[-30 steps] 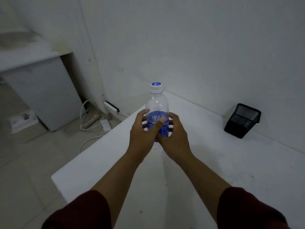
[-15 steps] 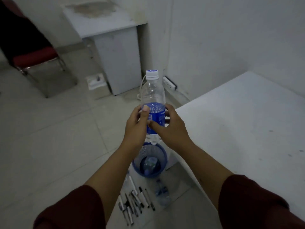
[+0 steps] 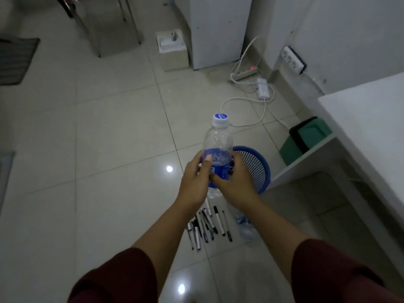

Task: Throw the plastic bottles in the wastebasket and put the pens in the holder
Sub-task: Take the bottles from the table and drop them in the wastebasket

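Note:
I hold a clear plastic bottle (image 3: 218, 141) with a blue label and a white cap upright in both hands. My left hand (image 3: 193, 182) wraps its left side and my right hand (image 3: 237, 178) grips its right side. Just behind my right hand on the floor stands the blue mesh wastebasket (image 3: 256, 166), partly hidden by the hand and bottle. Several black and white pens (image 3: 207, 226) lie in a loose row on the tiles under my wrists. A second, crumpled clear bottle (image 3: 246, 228) lies on the floor to their right.
A white table (image 3: 371, 119) fills the right side, with a lower shelf holding a green and black bin (image 3: 306, 138). Cables and a power strip (image 3: 247, 73) lie on the floor by the wall. A white cabinet (image 3: 218, 29) and a small box (image 3: 172, 49) stand farther back.
My view has swung down and left from the table top to the floor. The bottle stays in both hands and now sits closer to the blue wastebasket. The pens and the second bottle have come fully into view.

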